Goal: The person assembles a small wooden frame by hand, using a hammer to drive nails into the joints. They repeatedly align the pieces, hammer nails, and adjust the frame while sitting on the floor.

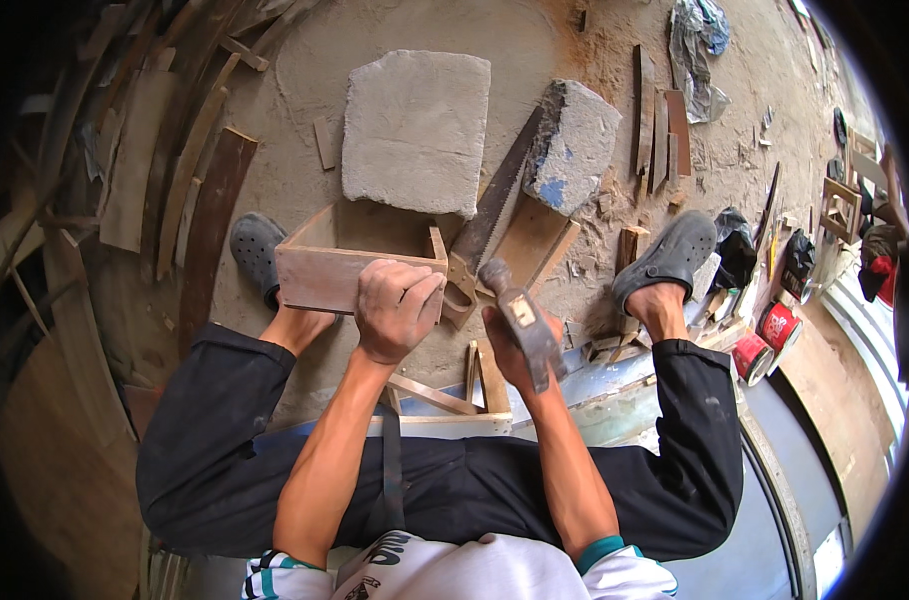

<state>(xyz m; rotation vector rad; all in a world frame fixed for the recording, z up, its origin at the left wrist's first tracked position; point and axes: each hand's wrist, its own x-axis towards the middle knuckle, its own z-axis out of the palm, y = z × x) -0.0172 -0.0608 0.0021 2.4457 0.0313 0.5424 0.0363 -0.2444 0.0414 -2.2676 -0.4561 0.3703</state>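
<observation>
A shallow wooden box [320, 275] with an open top rests against a pale concrete block [415, 130]. My left hand [399, 308] is closed over the near right part of its front board, gripping it. In my right hand [515, 350] is a claw hammer [522, 313], raised beside the box with its metal head over the fist, which hides most of the handle. A handsaw [495, 210] lies just right of the box, its wooden handle close to my left hand. Its blade points away, beside a second concrete block [578, 140] with blue stains.
Long boards [215, 225] are heaped along the left. Wood strips [660, 130] lie at the far right, near a crumpled plastic bag [697, 55]. Red tins [778, 325] stand beyond my right foot. A wooden frame [490, 380] sits between my legs. Another person [887, 240] shows at the right edge.
</observation>
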